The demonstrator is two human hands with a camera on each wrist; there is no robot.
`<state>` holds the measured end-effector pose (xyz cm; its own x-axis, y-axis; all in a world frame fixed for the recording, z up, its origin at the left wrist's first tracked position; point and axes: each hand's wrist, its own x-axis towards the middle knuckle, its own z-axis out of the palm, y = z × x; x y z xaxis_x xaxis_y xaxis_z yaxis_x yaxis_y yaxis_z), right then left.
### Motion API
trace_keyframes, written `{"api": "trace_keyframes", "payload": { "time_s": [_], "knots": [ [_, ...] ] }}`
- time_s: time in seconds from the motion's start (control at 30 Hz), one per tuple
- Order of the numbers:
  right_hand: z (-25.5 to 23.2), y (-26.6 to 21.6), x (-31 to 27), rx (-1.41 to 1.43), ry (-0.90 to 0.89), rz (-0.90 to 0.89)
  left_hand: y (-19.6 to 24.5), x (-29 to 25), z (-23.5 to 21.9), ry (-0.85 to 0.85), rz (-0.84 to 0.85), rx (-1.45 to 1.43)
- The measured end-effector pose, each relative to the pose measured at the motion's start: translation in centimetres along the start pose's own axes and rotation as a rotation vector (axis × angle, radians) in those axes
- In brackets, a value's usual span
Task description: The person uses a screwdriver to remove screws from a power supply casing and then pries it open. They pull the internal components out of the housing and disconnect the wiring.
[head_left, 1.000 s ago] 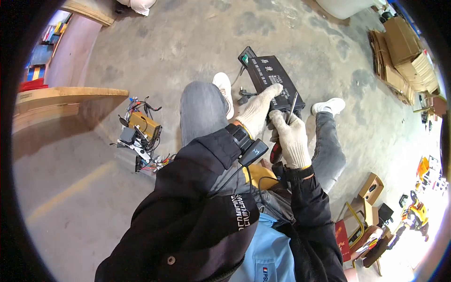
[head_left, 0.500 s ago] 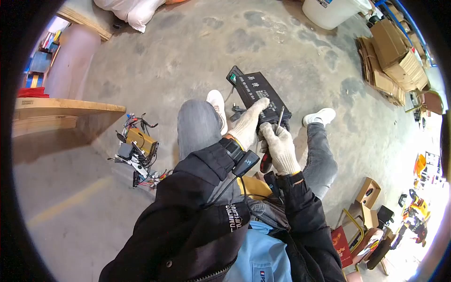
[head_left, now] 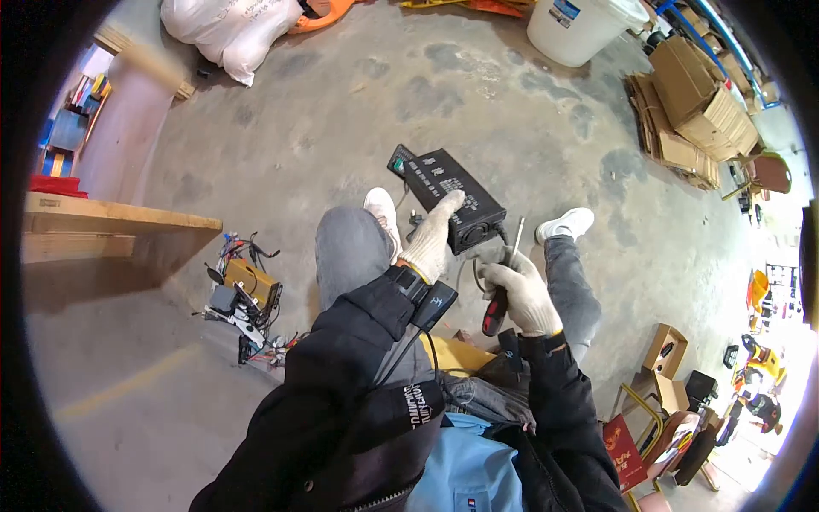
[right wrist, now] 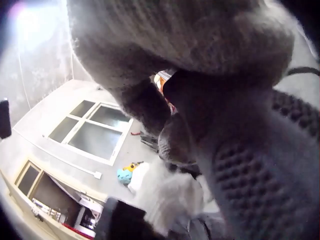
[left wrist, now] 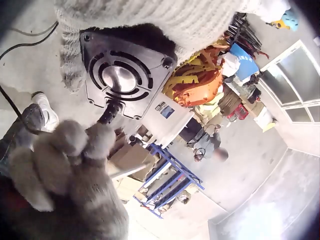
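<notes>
A black boxy charger (head_left: pixel 452 192) with white lettering is held by my gloved left hand (head_left: pixel 431 241), a finger lying along its top. The charger's end face (left wrist: pixel 122 75) shows a round fan grille, corner screws and a cord bushing in the left wrist view. My gloved right hand (head_left: pixel 522 294) grips a screwdriver (head_left: pixel 495 311) by its black and red handle, the metal shaft (head_left: pixel 518 232) pointing up beside the charger's near end. In the right wrist view, the ridged dark handle (right wrist: pixel 250 175) fills the lower right.
Tangled electronic parts (head_left: pixel 247 294) lie on the floor at left, below a wooden board (head_left: pixel 128 209). Flattened cardboard (head_left: pixel 674 136) and a white bucket (head_left: pixel 580 30) stand far right. A white sack (head_left: pixel 230 34) sits far left. An opened carton (head_left: pixel 665 350) is at right.
The right hand with the screwdriver has drawn back from the charger's near end, uncovering its fan grille. The left hand keeps its hold, and the head view has tilted upward.
</notes>
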<state>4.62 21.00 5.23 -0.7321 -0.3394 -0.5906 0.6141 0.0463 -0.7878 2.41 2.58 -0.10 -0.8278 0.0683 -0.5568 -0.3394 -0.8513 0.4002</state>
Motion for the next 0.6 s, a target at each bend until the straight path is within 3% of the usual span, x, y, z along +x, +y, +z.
{"api": "trace_keyframes", "payload": {
  "time_s": [0.1,0.13,0.2,0.27,0.3,0.33,0.37,0.43,0.47,0.5,0.53,0.6],
  "knots": [
    [-2.4,-3.0,-1.7,0.183,0.005,-0.065,0.3,-1.1,0.2,-0.036,-0.018,-0.017],
    [-3.4,-3.5,-1.9,0.235,0.038,-0.107,-0.4,0.1,0.2,-0.006,0.044,-0.140],
    [-4.5,-5.0,-2.7,0.389,0.081,-0.212,0.2,-0.5,0.2,0.002,-0.033,-0.135],
    [-7.1,-2.8,-1.7,0.590,0.136,-0.298,-0.1,-0.3,0.3,0.001,0.021,-0.138],
    [-8.5,-0.5,-0.7,0.703,0.224,-0.233,-0.2,-0.3,0.2,0.003,0.029,-0.129],
    [-9.3,2.6,-0.2,0.553,0.261,-0.296,-0.2,-0.1,0.0,0.008,0.037,-0.121],
    [-6.5,1.7,-1.9,0.513,0.417,-0.107,-0.2,0.2,-0.7,-0.010,0.024,-0.118],
    [-8.2,5.6,-2.3,0.306,0.200,0.037,-0.3,-0.2,-0.3,-0.036,0.028,-0.125],
    [-10.8,9.8,-0.5,0.089,0.132,-0.073,-0.1,-0.7,0.5,-0.048,0.051,-0.137],
    [-11.6,10.8,0.0,-0.009,0.129,-0.162,-0.1,-0.6,0.3,-0.037,0.022,-0.091],
    [-12.7,11.2,1.1,0.128,0.110,-0.112,0.0,-0.7,-0.2,-0.018,-0.009,-0.044],
    [-6.5,1.5,-3.6,0.592,0.292,-0.027,0.2,-1.0,-0.1,-0.030,-0.020,-0.023]
  ]
}}
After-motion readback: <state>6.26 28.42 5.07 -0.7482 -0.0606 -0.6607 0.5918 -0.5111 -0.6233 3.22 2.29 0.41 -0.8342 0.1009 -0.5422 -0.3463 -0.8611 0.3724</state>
